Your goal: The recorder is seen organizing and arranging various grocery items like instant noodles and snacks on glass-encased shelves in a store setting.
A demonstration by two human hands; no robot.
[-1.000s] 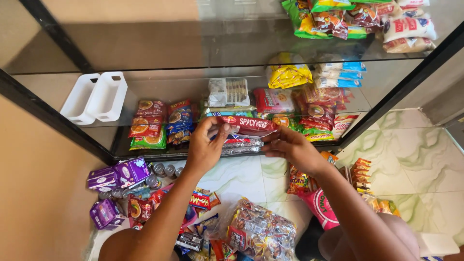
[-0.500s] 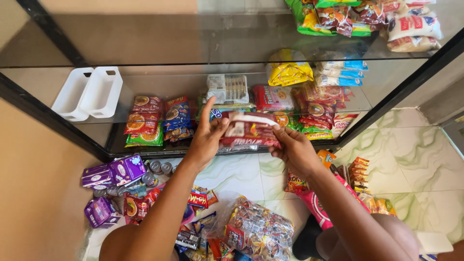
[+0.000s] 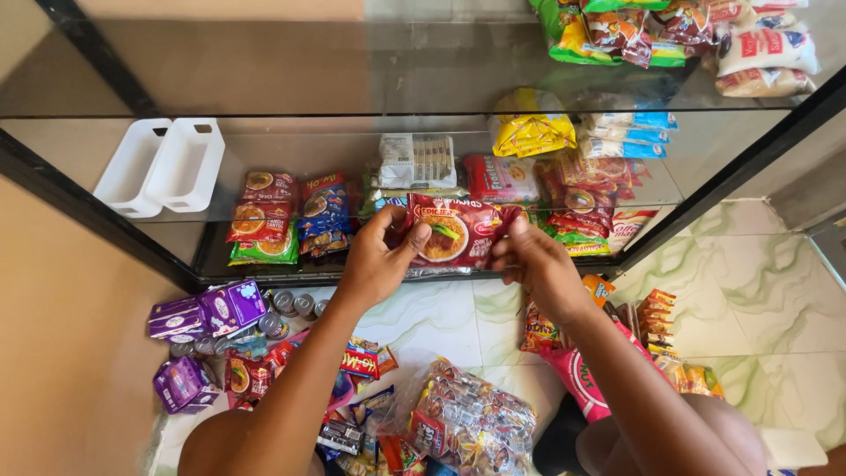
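Left hand [image 3: 374, 264] pinching the left edge of a red noodle packet [image 3: 454, 231], thumb on its face. Right hand [image 3: 538, 264] gripping the packet's right edge, fingers curled around it. Packet held flat-faced toward the camera, just above the front lip of the lower glass shelf [image 3: 203, 242], in front of a row of similar packs [image 3: 264, 220]. Two white bins [image 3: 163, 167] further left on the same shelf. Yellow bags [image 3: 529, 132] and blue packs [image 3: 630, 132] behind the packet to the right. On the floor [image 3: 758, 300] below: purple cartons [image 3: 207, 308], small tins [image 3: 295, 304], a clear bag of sweets [image 3: 463, 423] between the forearms.
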